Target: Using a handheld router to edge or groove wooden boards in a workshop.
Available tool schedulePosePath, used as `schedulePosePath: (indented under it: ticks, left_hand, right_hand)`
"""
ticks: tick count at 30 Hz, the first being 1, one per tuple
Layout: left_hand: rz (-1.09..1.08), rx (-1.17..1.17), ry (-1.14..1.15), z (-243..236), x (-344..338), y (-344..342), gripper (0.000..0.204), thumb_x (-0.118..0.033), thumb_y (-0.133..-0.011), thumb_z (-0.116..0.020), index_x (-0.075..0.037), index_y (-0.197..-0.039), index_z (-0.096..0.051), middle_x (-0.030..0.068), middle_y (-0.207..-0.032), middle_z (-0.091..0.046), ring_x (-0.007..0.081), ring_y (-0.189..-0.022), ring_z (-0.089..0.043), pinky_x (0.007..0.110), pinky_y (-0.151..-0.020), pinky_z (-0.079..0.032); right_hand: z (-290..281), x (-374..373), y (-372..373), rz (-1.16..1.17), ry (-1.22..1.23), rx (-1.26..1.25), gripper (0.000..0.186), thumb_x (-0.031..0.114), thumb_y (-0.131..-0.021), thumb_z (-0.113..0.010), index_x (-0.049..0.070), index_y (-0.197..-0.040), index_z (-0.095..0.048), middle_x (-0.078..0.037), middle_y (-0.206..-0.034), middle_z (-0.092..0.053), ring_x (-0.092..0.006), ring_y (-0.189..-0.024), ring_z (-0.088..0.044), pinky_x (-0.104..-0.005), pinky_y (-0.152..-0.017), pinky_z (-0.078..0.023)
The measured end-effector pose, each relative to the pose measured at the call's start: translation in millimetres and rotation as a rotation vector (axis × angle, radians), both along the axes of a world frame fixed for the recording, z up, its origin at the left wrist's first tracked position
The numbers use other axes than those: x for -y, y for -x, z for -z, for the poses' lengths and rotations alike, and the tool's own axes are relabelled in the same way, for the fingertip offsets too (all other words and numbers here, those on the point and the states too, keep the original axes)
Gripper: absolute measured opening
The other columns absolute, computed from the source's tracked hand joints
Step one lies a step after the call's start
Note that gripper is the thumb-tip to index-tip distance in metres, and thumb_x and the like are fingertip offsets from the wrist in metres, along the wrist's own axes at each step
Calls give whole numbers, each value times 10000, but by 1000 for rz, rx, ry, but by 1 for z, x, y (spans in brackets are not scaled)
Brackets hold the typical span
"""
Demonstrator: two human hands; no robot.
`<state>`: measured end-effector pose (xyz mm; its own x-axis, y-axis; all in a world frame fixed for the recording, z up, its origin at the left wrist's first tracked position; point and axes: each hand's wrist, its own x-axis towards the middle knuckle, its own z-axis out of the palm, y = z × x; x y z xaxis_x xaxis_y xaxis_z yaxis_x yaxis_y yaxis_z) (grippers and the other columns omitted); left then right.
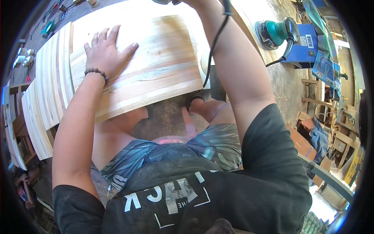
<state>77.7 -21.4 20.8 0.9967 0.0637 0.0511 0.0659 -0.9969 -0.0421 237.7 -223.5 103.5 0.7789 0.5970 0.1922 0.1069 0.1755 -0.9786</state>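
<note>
My left hand (106,54) lies flat with fingers spread on a pale, striped wooden panel (163,58) that rests above my knees. A beaded bracelet circles that wrist. Beneath the panel's left side are more pale glued-up boards (41,97). My right arm reaches to the top edge, where my right hand (191,2) is mostly cut off by the frame. Right beside it is part of a grey and black object (165,1), its kind not visible. A black cord (218,35) hangs by the right forearm, down past the panel's edge.
A green and black sander (276,33) sits at the right, its cord running to a blue box-shaped machine (304,46). Wooden frames and offcuts (343,144) pile up further right. White cans (25,57) and a green round item (48,28) stand at the far left.
</note>
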Motion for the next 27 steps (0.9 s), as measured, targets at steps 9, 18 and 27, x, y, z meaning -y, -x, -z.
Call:
schedulePosePath:
  ticks: [9, 18, 27]
  left_hand:
    - [-11, -20, -3, -2, 1, 1, 841, -692, -871, -533, -174, -1518, -389, 182, -1535, -394, 359, -1440, -325, 620, -1140, -214]
    - [-8, 1, 4, 1, 0, 1, 829, -684, -872, -534, -177, -1513, -395, 176, -1521, -408, 353, -1428, -339, 617, -1135, -217]
    - [-17, -1, -16, 6, -1, 0, 853, -744, -857, -500, -220, -1520, -379, 147, -1531, -402, 341, -1448, -323, 627, -1158, -211]
  right_hand:
    - [3, 54, 8, 499, 81, 446, 94, 73, -784, -722, 37, -847, -662, -55, -788, -657, -142, -691, -640, -273, -594, -521]
    - [13, 38, 29, 430, 360, 108, 107, 100, -837, -659, 16, -902, -663, -58, -705, -622, -142, -543, -595, -293, -439, -459]
    - [29, 55, 35, 494, 445, 114, 108, 98, -859, -626, -2, -887, -655, -69, -689, -612, -156, -519, -584, -284, -433, -443]
